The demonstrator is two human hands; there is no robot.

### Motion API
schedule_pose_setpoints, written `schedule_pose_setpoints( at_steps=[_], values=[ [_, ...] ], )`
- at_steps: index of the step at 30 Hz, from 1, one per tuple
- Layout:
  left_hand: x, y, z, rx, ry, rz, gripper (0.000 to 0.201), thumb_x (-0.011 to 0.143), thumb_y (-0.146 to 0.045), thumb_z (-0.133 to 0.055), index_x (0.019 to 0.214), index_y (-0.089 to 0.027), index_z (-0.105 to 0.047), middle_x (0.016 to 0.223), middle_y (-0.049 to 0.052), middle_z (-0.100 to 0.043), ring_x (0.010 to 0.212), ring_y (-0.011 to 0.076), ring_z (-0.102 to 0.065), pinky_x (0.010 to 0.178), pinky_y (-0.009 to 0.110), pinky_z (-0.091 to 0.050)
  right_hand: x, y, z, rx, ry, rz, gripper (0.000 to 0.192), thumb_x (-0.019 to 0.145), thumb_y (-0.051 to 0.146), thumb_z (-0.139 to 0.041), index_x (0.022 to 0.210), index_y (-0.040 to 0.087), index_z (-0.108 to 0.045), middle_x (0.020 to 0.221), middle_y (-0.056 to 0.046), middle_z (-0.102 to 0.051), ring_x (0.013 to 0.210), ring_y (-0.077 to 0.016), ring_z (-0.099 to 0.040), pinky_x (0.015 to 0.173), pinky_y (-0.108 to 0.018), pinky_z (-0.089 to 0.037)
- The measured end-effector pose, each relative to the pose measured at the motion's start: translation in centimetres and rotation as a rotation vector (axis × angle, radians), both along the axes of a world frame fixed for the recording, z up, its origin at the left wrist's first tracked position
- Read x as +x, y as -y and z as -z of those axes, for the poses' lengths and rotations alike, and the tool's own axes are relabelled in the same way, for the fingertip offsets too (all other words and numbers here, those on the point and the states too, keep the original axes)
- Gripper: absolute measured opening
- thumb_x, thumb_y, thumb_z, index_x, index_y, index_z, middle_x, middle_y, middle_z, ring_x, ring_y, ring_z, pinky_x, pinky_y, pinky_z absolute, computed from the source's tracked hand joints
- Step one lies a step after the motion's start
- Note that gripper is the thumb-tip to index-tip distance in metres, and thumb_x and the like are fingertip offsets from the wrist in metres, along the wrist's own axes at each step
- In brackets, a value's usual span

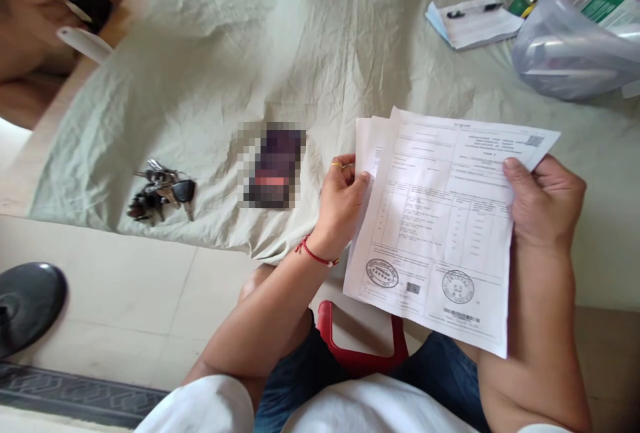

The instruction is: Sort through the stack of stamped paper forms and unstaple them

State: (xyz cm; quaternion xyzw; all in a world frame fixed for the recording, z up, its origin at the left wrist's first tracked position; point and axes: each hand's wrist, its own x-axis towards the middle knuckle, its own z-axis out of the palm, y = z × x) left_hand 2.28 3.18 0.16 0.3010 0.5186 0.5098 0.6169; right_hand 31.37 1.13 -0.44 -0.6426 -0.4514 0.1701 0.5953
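Observation:
A few printed paper sheets (440, 226) with round stamps near the bottom are held up over my lap. My left hand (340, 203), with a ring and a red thread bracelet, pinches their left edge. My right hand (543, 199) grips the right edge, thumb lying on the top sheet. The sheets are fanned slightly, so a second page peeks out at the upper left. Below them is a pale green cloth (280, 66) spread on the floor.
A bunch of keys (161, 189) and a blurred dark object (273, 165) lie on the cloth. A notepad with a pen (473, 19) and a clear plastic tub (575, 33) sit at the far right. Another person's hands (45, 13) hold a phone top left. A black shoe (27, 303) is at left.

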Motion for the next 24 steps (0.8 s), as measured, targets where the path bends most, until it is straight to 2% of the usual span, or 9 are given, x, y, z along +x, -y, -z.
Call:
schedule_pose_setpoints(
  at_steps=[3,6,9,14,17,19,22,24],
  values=[
    [0.2,0.1,-0.1,-0.003,0.033,0.018,0.015,0.095,-0.010,-0.070,0.098,-0.022,-0.061,0.086,-0.002,-0.073,0.078,0.0133,-0.067,0.078,0.026,-0.053,0.2,0.1,0.3,-0.025,0.073,0.001,0.024,0.084,0.047,-0.092,0.093,0.025,-0.090,0.089,0.002,-0.086,0.078,-0.0221,-0.079,0.087,-0.045,-0.067],
    [0.4,0.2,-0.1,-0.013,0.035,0.028,0.017,0.095,-0.009,-0.068,0.089,-0.022,-0.060,0.083,-0.003,-0.071,0.077,0.0132,-0.065,0.077,0.026,-0.052,0.4,0.1,0.4,-0.044,0.057,-0.013,0.025,0.084,0.048,-0.094,0.097,0.026,-0.090,0.095,0.001,-0.088,0.085,-0.0231,-0.082,0.094,-0.047,-0.068],
    [0.4,0.2,-0.1,-0.013,0.056,0.026,0.016,0.096,-0.009,-0.066,0.089,-0.023,-0.061,0.084,-0.002,-0.072,0.079,0.0135,-0.066,0.079,0.026,-0.053,-0.1,0.1,0.6,-0.076,-0.101,-0.061,0.033,0.079,0.049,-0.100,0.102,0.026,-0.090,0.102,-0.001,-0.090,0.086,-0.0237,-0.084,0.092,-0.048,-0.071],
    [0.5,0.2,-0.1,-0.026,0.067,0.037,0.016,0.094,-0.011,-0.069,0.088,-0.023,-0.060,0.083,-0.003,-0.070,0.078,0.0142,-0.065,0.077,0.026,-0.052,-0.9,-0.1,1.0,-0.136,-0.322,-0.089,0.046,0.064,0.049,-0.110,0.097,0.023,-0.091,0.098,-0.004,-0.090,0.078,-0.0236,-0.084,0.080,-0.045,-0.073],
    [0.5,0.3,-0.2,-0.037,0.052,0.032,0.018,0.093,-0.009,-0.069,0.086,-0.023,-0.059,0.081,-0.003,-0.068,0.075,0.0135,-0.062,0.077,0.026,-0.051,-0.8,-0.3,1.0,-0.134,-0.362,-0.032,0.051,0.056,0.049,-0.113,0.094,0.022,-0.091,0.094,-0.004,-0.090,0.077,-0.0247,-0.084,0.081,-0.047,-0.075],
    [0.4,0.3,-0.2,-0.040,0.054,0.033,0.019,0.093,-0.009,-0.069,0.085,-0.023,-0.059,0.079,-0.003,-0.066,0.073,0.0132,-0.061,0.076,0.026,-0.050,-0.6,-0.4,0.9,-0.132,-0.390,-0.038,0.054,0.053,0.048,-0.114,0.094,0.023,-0.091,0.099,-0.004,-0.091,0.082,-0.0264,-0.085,0.087,-0.050,-0.075],
    [0.4,0.3,-0.1,-0.026,0.073,0.046,0.020,0.095,-0.013,-0.072,0.086,-0.023,-0.058,0.080,-0.003,-0.067,0.073,0.0133,-0.062,0.076,0.026,-0.050,-0.5,-0.3,1.0,-0.156,-0.370,-0.072,0.049,0.058,0.046,-0.111,0.098,0.023,-0.092,0.106,-0.005,-0.092,0.089,-0.0272,-0.086,0.093,-0.051,-0.074],
    [0.4,0.3,0.0,-0.002,0.075,0.052,0.021,0.096,-0.018,-0.076,0.087,-0.023,-0.058,0.083,-0.003,-0.069,0.076,0.0136,-0.063,0.078,0.027,-0.052,-0.4,-0.2,1.3,-0.170,-0.267,-0.049,0.042,0.065,0.045,-0.105,0.099,0.023,-0.092,0.103,-0.003,-0.091,0.087,-0.0256,-0.085,0.092,-0.048,-0.073]
  ],
)
